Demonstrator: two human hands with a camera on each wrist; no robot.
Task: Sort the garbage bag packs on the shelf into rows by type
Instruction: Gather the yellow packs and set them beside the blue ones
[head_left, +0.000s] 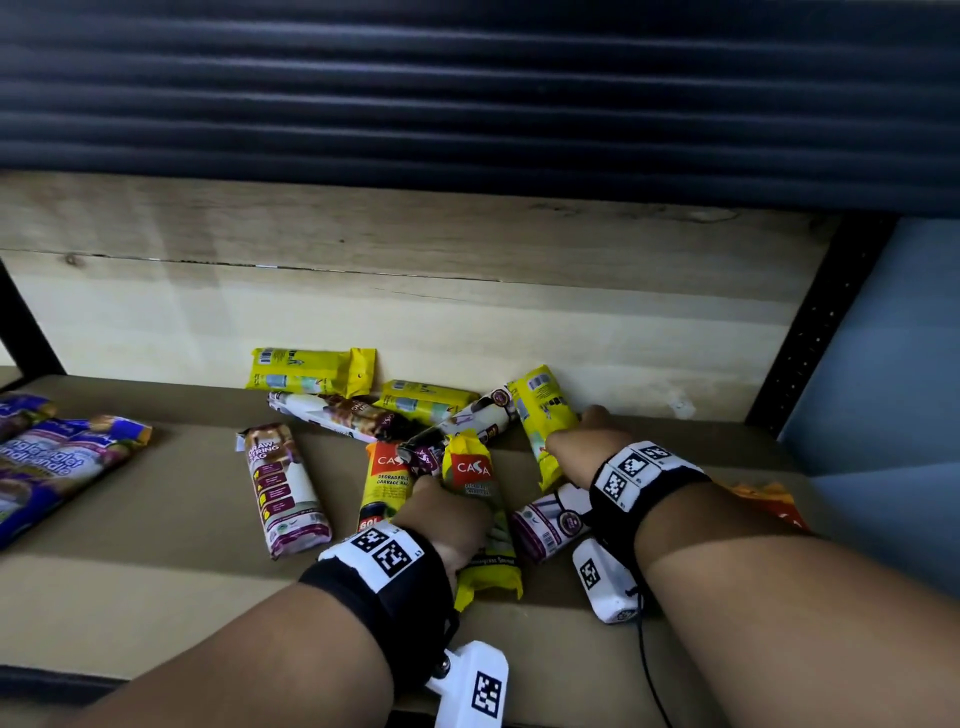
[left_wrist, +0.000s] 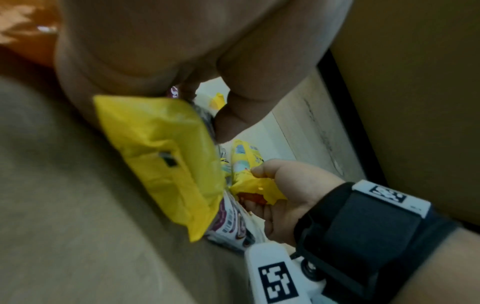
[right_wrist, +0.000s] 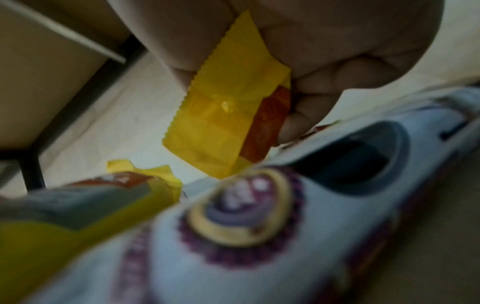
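A jumble of garbage bag packs lies on the brown shelf (head_left: 156, 561). My left hand (head_left: 447, 512) grips a yellow CASA pack (head_left: 475, 483) from above; the left wrist view shows my thumb (left_wrist: 233, 123) curled against that pack (left_wrist: 155, 154). My right hand (head_left: 582, 436) reaches to the back wall and holds a yellow pack (head_left: 543, 415) by its lower end, fingers (right_wrist: 324, 78) curled round the crimped end (right_wrist: 223, 115). A second CASA pack (head_left: 382, 483) and white-and-purple drawstring packs (head_left: 283, 488) (head_left: 550, 519) lie around the hands.
Two more yellow packs (head_left: 311, 370) (head_left: 421, 400) and a white-purple pack (head_left: 337, 413) lie against the wooden back wall. Blue-and-purple packs (head_left: 52, 467) lie at the far left, an orange pack (head_left: 769, 499) at the right. A black upright (head_left: 821, 322) bounds the shelf's right side.
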